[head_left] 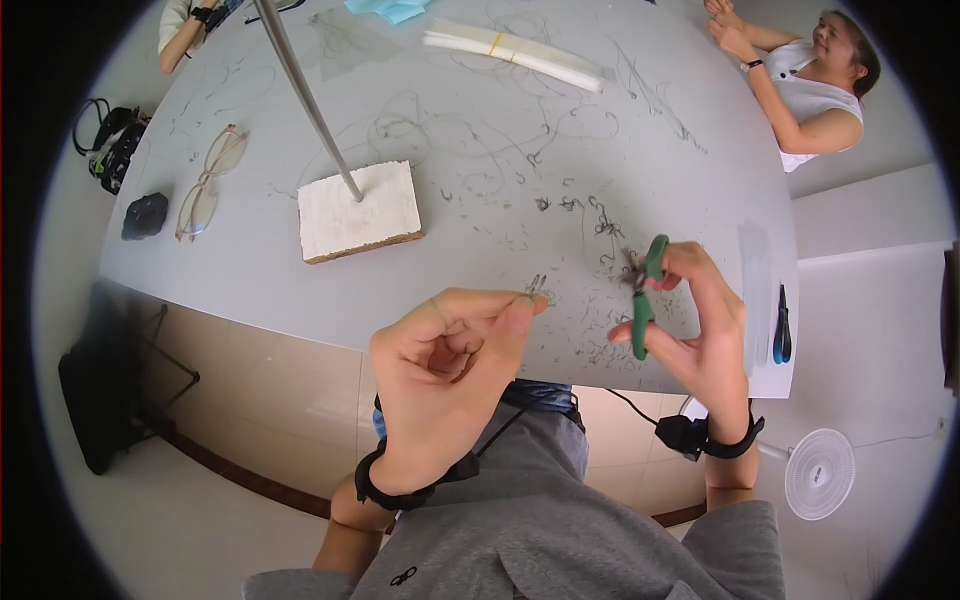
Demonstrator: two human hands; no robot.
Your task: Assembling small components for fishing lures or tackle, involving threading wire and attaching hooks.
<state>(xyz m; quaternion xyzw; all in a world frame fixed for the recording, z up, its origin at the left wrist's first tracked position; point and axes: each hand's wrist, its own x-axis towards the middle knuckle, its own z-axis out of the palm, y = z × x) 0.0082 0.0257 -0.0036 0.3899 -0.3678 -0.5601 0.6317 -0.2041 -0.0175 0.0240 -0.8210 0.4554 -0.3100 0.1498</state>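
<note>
Between the thumb and forefinger of my left hand (455, 345), held above the near part of the table, is a small bundle of fish hooks (537, 284). Their tips stick up past my fingers, and the rest is hidden. My right hand (700, 325) grips green-handled cutters (642, 325), with a finger and the thumb at the two spread handles. The dark blades are blurred and point toward my left hand, a short gap away from it. Loose fish hooks (600, 215) lie in small clumps beyond both hands. Short dark clippings (600, 340) are scattered between and below them.
A white block (360, 212) with an upright metal rod stands left of centre. Eyeglasses (208, 180) and a black object (145, 216) lie farther left. White strips (510, 52) are banded at the back. A blue-handled tool (782, 328) rests at right. Two people sit across the table.
</note>
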